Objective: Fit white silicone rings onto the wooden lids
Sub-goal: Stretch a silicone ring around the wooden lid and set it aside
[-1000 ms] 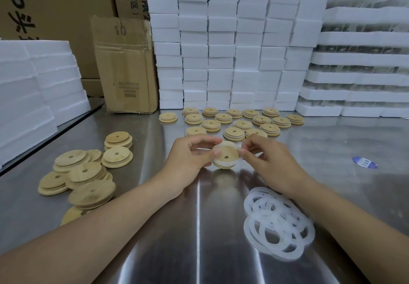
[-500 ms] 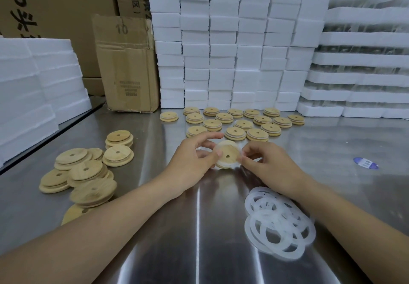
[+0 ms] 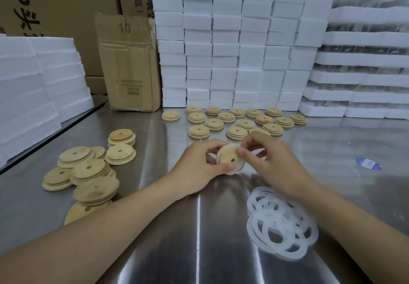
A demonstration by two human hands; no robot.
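Note:
Both my hands hold one round wooden lid (image 3: 229, 158) on edge above the steel table (image 3: 155, 250). A white silicone ring (image 3: 232, 171) runs around the lid's rim. My left hand (image 3: 199, 164) grips the lid from the left, thumb at its lower edge. My right hand (image 3: 267, 159) pinches the ring at the lid's upper right edge. A loose pile of white silicone rings (image 3: 281, 224) lies under my right wrist. Bare wooden lids (image 3: 88, 170) are heaped at the left. Rows of lids with rings (image 3: 239, 121) lie beyond my hands.
Stacked white foam blocks (image 3: 239, 46) wall off the back, with more foam (image 3: 37, 84) at the left. A cardboard box (image 3: 130, 64) stands at the back left. A small blue-and-white label (image 3: 368, 164) lies at the right of the table.
The lid has turned in my hands and tilted. My right fingers have shifted from its right side up to its top right edge.

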